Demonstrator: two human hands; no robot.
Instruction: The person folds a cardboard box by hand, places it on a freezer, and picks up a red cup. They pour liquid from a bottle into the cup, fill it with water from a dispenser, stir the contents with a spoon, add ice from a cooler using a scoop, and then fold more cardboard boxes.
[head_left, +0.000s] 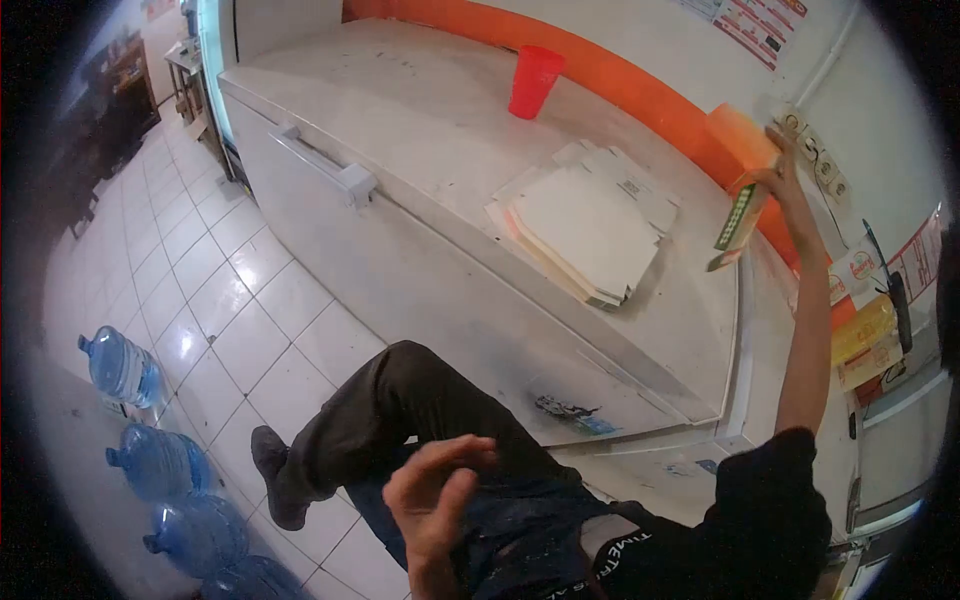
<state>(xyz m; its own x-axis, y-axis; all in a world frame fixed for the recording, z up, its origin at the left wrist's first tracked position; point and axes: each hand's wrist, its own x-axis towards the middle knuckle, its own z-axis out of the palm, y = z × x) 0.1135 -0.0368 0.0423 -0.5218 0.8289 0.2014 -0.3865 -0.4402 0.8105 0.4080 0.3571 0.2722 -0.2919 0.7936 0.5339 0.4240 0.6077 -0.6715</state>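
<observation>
My left hand (432, 488) is raised above my lap, with the fingers loosely bent, the thumb apart from them and nothing held. At the right, my right arm stretches up over the white surface, and my right hand (783, 172) grips an orange and white carton (742, 140) with a green patterned side, near the orange band of the wall. On the white chest's lid (400, 110) lies a stack of flat white cardboard pieces (590, 220), left of the carton. A red plastic cup (535, 82) stands farther back on the lid.
Several blue water bottles (125, 368) stand on the tiled floor (240, 330) at the lower left. The chest has a handle (322, 165) on its front. Wall sockets (815, 155), cables and printed packets (865, 330) are at the right.
</observation>
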